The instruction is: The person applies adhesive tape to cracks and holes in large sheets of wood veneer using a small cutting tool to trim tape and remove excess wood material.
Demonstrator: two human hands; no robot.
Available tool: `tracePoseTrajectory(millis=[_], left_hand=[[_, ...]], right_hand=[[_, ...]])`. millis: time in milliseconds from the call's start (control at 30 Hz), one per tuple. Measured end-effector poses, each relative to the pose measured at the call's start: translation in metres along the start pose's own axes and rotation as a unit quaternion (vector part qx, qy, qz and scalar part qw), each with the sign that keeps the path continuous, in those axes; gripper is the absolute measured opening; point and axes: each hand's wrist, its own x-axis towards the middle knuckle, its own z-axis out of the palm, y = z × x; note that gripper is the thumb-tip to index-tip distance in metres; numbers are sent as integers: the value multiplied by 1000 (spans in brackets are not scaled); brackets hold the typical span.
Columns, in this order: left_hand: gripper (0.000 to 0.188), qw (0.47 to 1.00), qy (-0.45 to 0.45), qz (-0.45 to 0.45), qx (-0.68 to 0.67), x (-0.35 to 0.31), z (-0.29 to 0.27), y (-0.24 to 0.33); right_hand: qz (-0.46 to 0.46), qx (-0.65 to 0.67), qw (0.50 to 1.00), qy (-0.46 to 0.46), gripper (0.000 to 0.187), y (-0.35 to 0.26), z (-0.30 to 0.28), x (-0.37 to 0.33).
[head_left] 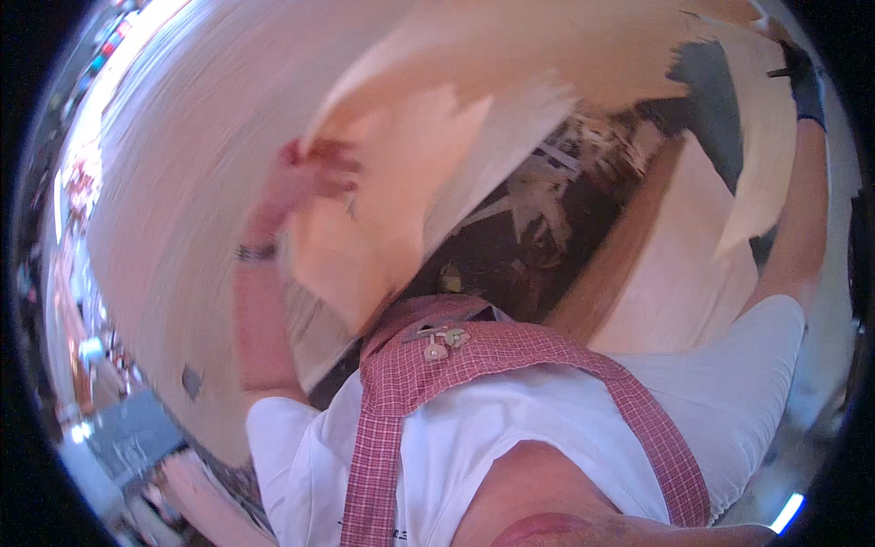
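The left hand (314, 173) is blurred over a thin pale sheet (392, 210) just in front of the checked apron (510, 360), so one cannot tell whether its grip is closed. The right hand (802, 77) is beside a torn strip (764, 146), its grip also unclear. Because the sheet's edge is ragged, an uneven pull could perhaps split it, or the scraps (538, 205) could catch it.

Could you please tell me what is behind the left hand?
Behind the blurred left hand a pale sheet shows; whatever lies beneath that sheet is covered and cannot be seen.
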Motion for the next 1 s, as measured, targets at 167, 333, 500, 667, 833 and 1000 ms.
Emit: tracePoseTrajectory(millis=[167, 333, 500, 667, 833, 1000], left_hand=[[27, 942, 155, -47, 294, -125, -92, 119], [27, 838, 304, -60, 448, -220, -202, 161], [29, 492, 476, -69, 726, -310, -214, 148], [57, 182, 466, -115, 858, -261, -163, 2], [59, 334, 516, -99, 782, -250, -154, -118], [67, 120, 669, -253, 689, -394, -224, -175]], right_hand=[[42, 592, 769, -239, 41, -100, 293, 93], [-54, 660, 687, -299, 37, -295, 433, 109], [155, 753, 527, -363, 32, -507, 435, 57], [174, 579, 666, -437, 37, -421, 447, 66], [137, 582, 681, -423, 45, -427, 462, 19], [165, 675, 455, -557, 55, -587, 372, -142]])
